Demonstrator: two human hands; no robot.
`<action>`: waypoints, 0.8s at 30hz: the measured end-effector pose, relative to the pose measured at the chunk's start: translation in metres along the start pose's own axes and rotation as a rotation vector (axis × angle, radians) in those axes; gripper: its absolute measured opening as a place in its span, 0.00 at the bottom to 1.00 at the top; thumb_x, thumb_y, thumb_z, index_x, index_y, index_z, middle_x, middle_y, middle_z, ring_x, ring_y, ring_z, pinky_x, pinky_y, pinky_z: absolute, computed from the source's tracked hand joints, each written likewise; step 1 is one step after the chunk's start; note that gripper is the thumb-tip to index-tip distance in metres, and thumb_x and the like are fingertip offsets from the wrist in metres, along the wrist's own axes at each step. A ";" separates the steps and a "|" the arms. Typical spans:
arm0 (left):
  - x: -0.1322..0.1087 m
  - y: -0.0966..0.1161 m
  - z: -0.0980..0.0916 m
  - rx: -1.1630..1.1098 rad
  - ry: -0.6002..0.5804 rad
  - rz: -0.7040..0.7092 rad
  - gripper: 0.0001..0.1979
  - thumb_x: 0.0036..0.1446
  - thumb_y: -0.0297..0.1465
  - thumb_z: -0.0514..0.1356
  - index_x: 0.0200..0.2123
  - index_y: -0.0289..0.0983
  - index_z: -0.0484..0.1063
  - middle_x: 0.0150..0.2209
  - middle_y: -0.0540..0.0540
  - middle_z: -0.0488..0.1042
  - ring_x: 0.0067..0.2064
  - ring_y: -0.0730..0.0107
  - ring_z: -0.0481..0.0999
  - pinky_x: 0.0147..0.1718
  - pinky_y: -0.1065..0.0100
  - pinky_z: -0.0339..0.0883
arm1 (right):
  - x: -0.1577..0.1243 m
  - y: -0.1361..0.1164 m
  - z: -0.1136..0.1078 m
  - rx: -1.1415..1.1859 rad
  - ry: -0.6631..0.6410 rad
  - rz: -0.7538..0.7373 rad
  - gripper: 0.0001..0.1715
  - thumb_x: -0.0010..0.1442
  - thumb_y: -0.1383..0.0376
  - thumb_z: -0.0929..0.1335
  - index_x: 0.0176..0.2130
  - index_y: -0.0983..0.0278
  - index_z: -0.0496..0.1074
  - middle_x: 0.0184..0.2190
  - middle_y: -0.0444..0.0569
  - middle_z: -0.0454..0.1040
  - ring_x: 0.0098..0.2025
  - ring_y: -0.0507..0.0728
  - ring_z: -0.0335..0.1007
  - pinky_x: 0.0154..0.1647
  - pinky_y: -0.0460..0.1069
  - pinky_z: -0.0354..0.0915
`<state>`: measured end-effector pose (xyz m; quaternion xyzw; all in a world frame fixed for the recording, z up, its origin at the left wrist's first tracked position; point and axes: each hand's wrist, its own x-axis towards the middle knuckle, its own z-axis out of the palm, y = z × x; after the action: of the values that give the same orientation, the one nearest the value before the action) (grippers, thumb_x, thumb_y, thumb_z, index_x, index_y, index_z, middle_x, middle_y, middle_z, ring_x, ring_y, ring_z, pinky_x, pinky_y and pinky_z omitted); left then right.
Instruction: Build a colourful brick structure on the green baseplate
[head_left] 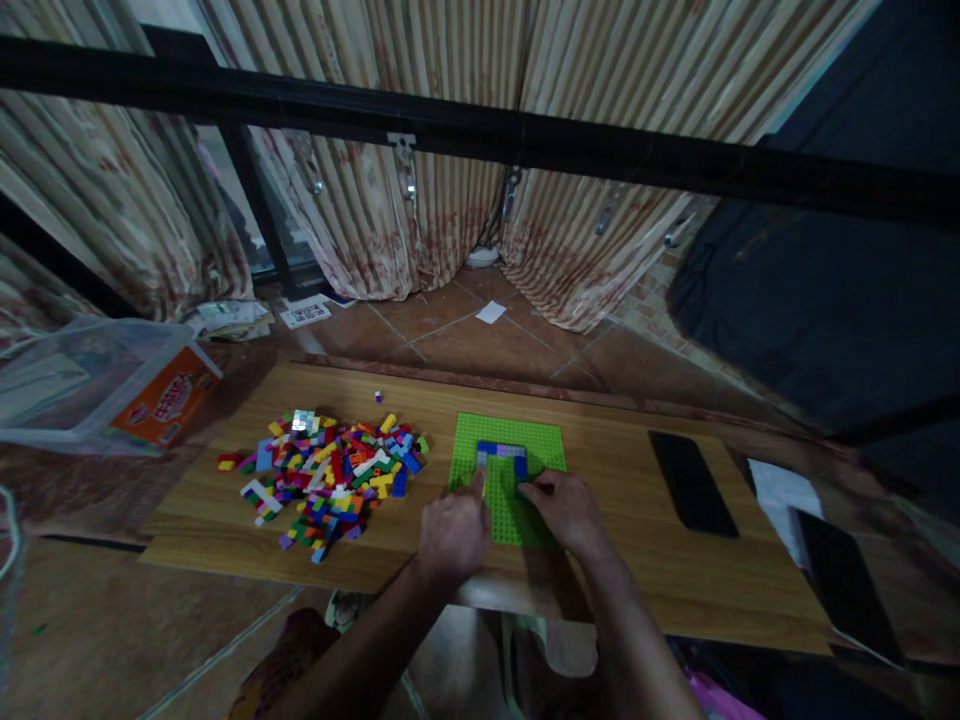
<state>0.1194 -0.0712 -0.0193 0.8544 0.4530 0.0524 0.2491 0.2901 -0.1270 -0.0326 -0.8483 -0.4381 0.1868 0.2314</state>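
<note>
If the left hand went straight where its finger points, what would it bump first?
Probably the blue and pale bricks on the green board; the left hand may be touching them.

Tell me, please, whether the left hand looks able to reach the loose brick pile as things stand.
Probably yes: the loose brick pile lies on the wooden table to the left of the left hand, with no obstacle visible between them.
</note>
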 end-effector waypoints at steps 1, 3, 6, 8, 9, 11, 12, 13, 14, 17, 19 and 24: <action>0.002 -0.001 -0.003 -0.113 0.025 -0.039 0.22 0.61 0.32 0.51 0.58 0.37 0.67 0.36 0.40 0.79 0.38 0.57 0.78 0.37 0.62 0.66 | -0.001 -0.003 -0.002 0.013 0.017 -0.007 0.15 0.56 0.56 0.68 0.25 0.63 0.75 0.22 0.47 0.75 0.26 0.56 0.69 0.28 0.49 0.56; 0.008 -0.003 -0.012 -0.461 0.071 -0.124 0.21 0.61 0.40 0.53 0.53 0.36 0.71 0.30 0.43 0.76 0.34 0.61 0.75 0.34 0.65 0.64 | -0.002 -0.010 -0.007 0.081 0.098 -0.012 0.18 0.58 0.55 0.67 0.24 0.63 0.73 0.20 0.46 0.72 0.24 0.55 0.66 0.27 0.49 0.55; 0.015 -0.008 -0.026 -1.231 0.026 -0.278 0.24 0.61 0.48 0.51 0.45 0.34 0.73 0.24 0.49 0.69 0.25 0.70 0.68 0.27 0.70 0.61 | -0.007 -0.025 -0.011 0.316 0.259 -0.046 0.20 0.60 0.53 0.65 0.25 0.63 0.71 0.19 0.43 0.69 0.23 0.53 0.64 0.26 0.48 0.56; 0.017 -0.012 -0.035 -1.674 -0.083 -0.361 0.26 0.62 0.49 0.49 0.45 0.33 0.72 0.26 0.49 0.69 0.24 0.73 0.66 0.26 0.71 0.61 | -0.013 -0.037 -0.010 0.507 0.291 -0.100 0.19 0.61 0.52 0.65 0.27 0.63 0.71 0.21 0.43 0.69 0.25 0.53 0.64 0.27 0.47 0.58; 0.018 -0.013 -0.038 -1.824 -0.140 -0.385 0.26 0.62 0.49 0.49 0.45 0.32 0.71 0.27 0.47 0.70 0.26 0.73 0.68 0.28 0.72 0.63 | -0.016 -0.043 -0.008 0.575 0.280 -0.135 0.18 0.61 0.53 0.65 0.29 0.63 0.71 0.23 0.43 0.70 0.26 0.53 0.65 0.28 0.47 0.60; 0.017 -0.015 -0.043 -1.989 -0.224 -0.393 0.26 0.63 0.48 0.48 0.45 0.31 0.71 0.32 0.43 0.73 0.31 0.71 0.73 0.33 0.70 0.67 | -0.024 -0.055 -0.003 0.617 0.221 -0.236 0.13 0.61 0.56 0.66 0.33 0.62 0.73 0.27 0.44 0.73 0.29 0.53 0.66 0.31 0.47 0.62; 0.016 -0.015 -0.044 -2.032 -0.250 -0.389 0.26 0.63 0.48 0.48 0.45 0.30 0.71 0.33 0.41 0.74 0.33 0.69 0.74 0.35 0.70 0.68 | -0.027 -0.061 0.000 0.611 0.185 -0.296 0.11 0.61 0.58 0.66 0.35 0.62 0.74 0.30 0.45 0.74 0.31 0.53 0.68 0.33 0.47 0.63; 0.015 -0.016 -0.045 -2.062 -0.275 -0.382 0.27 0.64 0.48 0.48 0.45 0.30 0.71 0.35 0.40 0.75 0.35 0.67 0.75 0.36 0.69 0.69 | -0.030 -0.066 0.003 0.602 0.155 -0.344 0.09 0.61 0.59 0.67 0.36 0.61 0.74 0.33 0.46 0.75 0.34 0.53 0.69 0.35 0.47 0.64; 0.015 -0.016 -0.045 -2.084 -0.293 -0.373 0.27 0.64 0.49 0.48 0.45 0.30 0.71 0.35 0.39 0.75 0.35 0.66 0.76 0.37 0.69 0.69 | -0.032 -0.070 0.006 0.589 0.132 -0.382 0.08 0.61 0.60 0.67 0.37 0.60 0.74 0.35 0.46 0.75 0.36 0.54 0.70 0.36 0.48 0.64; 0.013 -0.016 -0.045 -2.117 -0.324 -0.332 0.28 0.64 0.49 0.47 0.47 0.30 0.71 0.35 0.40 0.75 0.36 0.66 0.76 0.36 0.69 0.70 | -0.035 -0.078 0.012 0.514 0.126 -0.432 0.08 0.60 0.63 0.68 0.41 0.59 0.74 0.40 0.48 0.74 0.40 0.55 0.70 0.40 0.49 0.66; 0.012 -0.015 -0.046 -2.115 -0.343 -0.292 0.28 0.65 0.48 0.47 0.49 0.31 0.71 0.36 0.40 0.76 0.37 0.65 0.76 0.36 0.69 0.70 | -0.034 -0.079 0.015 0.422 0.143 -0.457 0.10 0.58 0.63 0.69 0.43 0.59 0.74 0.43 0.49 0.73 0.44 0.56 0.70 0.44 0.51 0.67; 0.008 -0.014 -0.043 -2.094 -0.395 -0.181 0.25 0.63 0.47 0.52 0.52 0.34 0.71 0.43 0.41 0.76 0.45 0.64 0.76 0.44 0.67 0.68 | -0.032 -0.076 0.022 0.338 0.178 -0.465 0.10 0.60 0.61 0.68 0.42 0.59 0.76 0.45 0.50 0.72 0.48 0.58 0.68 0.48 0.53 0.66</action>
<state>0.1000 -0.0421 0.0104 0.1718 0.1958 0.2573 0.9306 0.2110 -0.1095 -0.0047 -0.6877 -0.5613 0.1240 0.4435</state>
